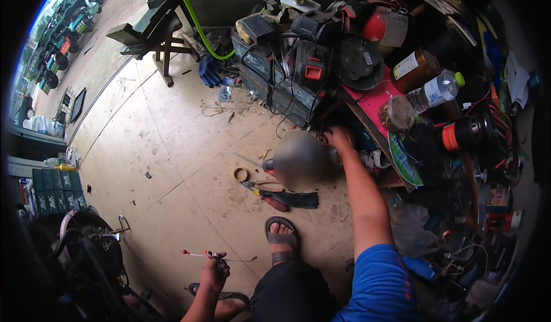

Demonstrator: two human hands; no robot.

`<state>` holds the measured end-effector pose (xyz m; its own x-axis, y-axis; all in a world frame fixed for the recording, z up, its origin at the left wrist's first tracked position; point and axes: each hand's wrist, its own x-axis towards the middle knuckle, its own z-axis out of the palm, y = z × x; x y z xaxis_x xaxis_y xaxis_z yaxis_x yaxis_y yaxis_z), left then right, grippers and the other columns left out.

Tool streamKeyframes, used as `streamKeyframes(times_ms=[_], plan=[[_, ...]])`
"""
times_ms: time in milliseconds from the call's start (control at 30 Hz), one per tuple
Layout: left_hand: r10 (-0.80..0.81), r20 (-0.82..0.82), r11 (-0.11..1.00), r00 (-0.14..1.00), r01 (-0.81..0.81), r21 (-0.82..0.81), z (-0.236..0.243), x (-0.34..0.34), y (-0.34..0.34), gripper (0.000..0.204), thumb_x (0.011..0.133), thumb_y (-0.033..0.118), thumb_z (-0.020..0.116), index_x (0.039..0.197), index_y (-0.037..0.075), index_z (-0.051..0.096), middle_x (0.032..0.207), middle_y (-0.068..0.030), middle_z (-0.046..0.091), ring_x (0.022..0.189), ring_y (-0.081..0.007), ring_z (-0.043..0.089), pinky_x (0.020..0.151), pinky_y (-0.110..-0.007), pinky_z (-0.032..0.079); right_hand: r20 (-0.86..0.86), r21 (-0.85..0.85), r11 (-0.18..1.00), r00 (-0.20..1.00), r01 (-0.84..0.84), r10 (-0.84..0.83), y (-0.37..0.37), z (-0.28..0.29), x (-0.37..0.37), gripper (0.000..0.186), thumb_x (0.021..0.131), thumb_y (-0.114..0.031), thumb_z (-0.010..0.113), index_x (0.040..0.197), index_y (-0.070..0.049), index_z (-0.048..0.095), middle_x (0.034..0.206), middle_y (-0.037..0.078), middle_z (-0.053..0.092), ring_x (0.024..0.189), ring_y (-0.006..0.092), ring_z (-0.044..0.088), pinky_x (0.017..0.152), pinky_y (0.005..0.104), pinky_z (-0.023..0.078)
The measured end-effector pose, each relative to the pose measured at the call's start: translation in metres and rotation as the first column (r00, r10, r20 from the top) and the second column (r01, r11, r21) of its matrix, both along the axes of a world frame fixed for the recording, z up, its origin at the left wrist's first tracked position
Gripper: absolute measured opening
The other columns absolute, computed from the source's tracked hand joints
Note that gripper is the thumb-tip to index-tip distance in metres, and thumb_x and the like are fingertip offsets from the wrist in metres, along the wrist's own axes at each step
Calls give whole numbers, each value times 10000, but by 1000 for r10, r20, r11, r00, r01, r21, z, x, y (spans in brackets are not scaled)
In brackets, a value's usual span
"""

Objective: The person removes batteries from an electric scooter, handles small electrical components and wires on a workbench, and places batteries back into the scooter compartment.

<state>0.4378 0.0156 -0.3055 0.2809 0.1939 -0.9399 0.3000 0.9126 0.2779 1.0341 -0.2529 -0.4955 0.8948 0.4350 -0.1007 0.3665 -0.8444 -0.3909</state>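
Low at the left, my left hand (pixel 213 273) is closed around a thin metal rod tool (pixel 238 259) with red ends on one side. My right arm stretches forward. My right hand (pixel 340 138) is at the foot of the cluttered bench, among dark items; its fingertips are too hidden to show a grip. Just left of it is a rounded shape (pixel 298 160), blurred out. On the floor beside that shape lie pliers (pixel 267 182), a roll of tape (pixel 240 174), a red-handled tool (pixel 275 204) and a black strip-like piece (pixel 295 199).
A grey chest (pixel 270 75) carries a black and red battery pack (pixel 313 69). To the right, a pink-topped shelf (pixel 367 101) holds a clear bottle (pixel 436 91), a brown jar (pixel 414 69) and a round tub (pixel 396 114). A wooden stool (pixel 163 49) and blue gloves (pixel 210 71) are further off.
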Motion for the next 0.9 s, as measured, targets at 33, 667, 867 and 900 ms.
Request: streamKeyframes(times_ms=[33, 667, 867, 900], plan=[[4, -13, 1000, 1000, -4, 2, 0, 1, 0, 278, 1023, 267, 594, 1184, 40, 580, 717, -7, 464, 583, -132, 429, 515, -262, 320, 7, 13, 1000, 1000, 14, -14, 2, 0, -3, 330, 876, -338, 674, 1080, -95, 764, 1084, 236, 723, 1025, 430, 687, 895, 529, 550], [39, -24, 999, 999, -39, 16, 7, 7, 4, 246, 990, 165, 574, 1191, 23, 592, 693, -15, 460, 576, -135, 429, 509, -264, 330, 56, 249, 875, 895, 416, -442, 13, 56, -58, 372, 931, -410, 658, 1043, -79, 785, 981, 249, 735, 965, 440, 714, 802, 483, 574], [-21, 21, 1000, 1000, 21, -18, 2, 16, 8, 275, 993, 183, 577, 1212, 16, 591, 712, -24, 487, 595, -142, 454, 512, -266, 337, -268, 447, 588, 729, 673, -630, -6, -1, -3, 314, 961, -312, 676, 982, -13, 769, 814, 98, 759, 687, 155, 713, 621, 332, 541], [-22, 28, 1000, 999, 22, -16, 1, 15, 8, 279, 993, 185, 577, 1216, 17, 590, 717, -25, 493, 599, -142, 459, 513, -266, 338, -242, 441, 601, 733, 666, -635, -5, -3, -1, 317, 957, -309, 684, 970, -3, 769, 814, 91, 762, 690, 153, 716, 623, 330, 540]])
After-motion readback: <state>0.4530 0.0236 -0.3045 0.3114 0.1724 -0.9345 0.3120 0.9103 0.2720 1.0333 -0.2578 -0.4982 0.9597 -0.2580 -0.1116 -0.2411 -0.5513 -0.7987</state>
